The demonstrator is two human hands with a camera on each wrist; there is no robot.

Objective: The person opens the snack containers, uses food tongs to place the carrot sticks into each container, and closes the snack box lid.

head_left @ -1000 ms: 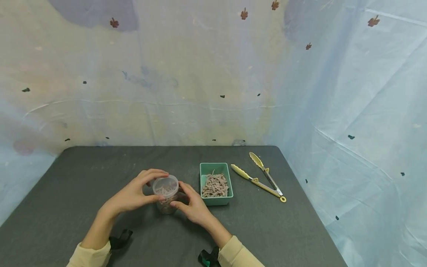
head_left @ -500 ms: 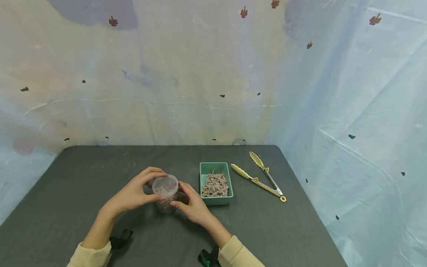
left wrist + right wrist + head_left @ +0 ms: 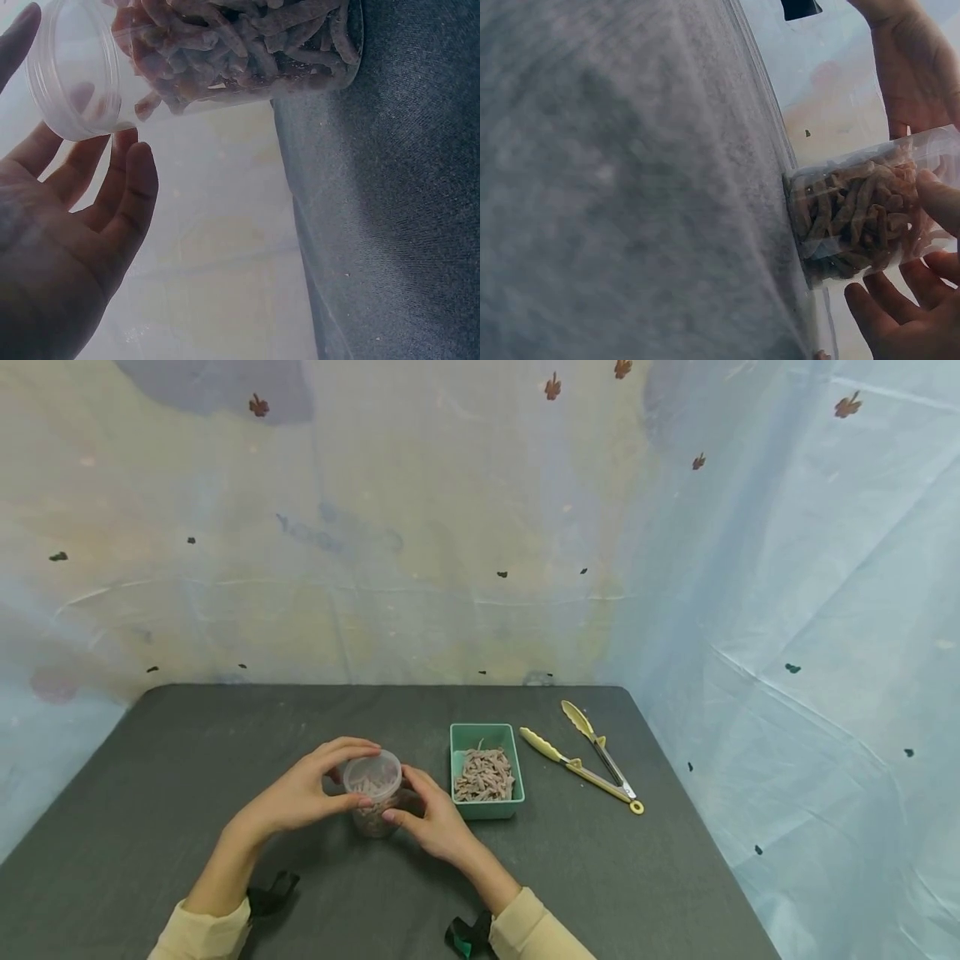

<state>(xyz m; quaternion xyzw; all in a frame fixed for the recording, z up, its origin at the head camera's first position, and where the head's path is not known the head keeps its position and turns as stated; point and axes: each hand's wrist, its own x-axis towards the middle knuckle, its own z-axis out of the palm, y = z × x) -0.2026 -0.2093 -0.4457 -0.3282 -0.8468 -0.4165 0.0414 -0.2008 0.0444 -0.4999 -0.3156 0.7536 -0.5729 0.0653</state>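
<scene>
A clear plastic jar (image 3: 375, 821) stands upright on the dark table, part filled with short brownish-grey strips (image 3: 247, 45). Its translucent round lid (image 3: 372, 770) is on top. From the left, my left hand (image 3: 306, 791) holds the lid's rim, thumb at the near side and fingers at the far side. My right hand (image 3: 441, 828) grips the jar from the right, just below the lid, its thumb on the near wall. In the right wrist view, the jar (image 3: 855, 214) has its base against the table, with both hands around its upper end.
A green rectangular tray (image 3: 483, 811) of similar strips (image 3: 486, 777) sits right of the jar. Beyond it lie spread tongs (image 3: 596, 781) with pale yellow tips and a hanging ring. A patterned plastic sheet (image 3: 420, 527) rises behind the table (image 3: 225, 727).
</scene>
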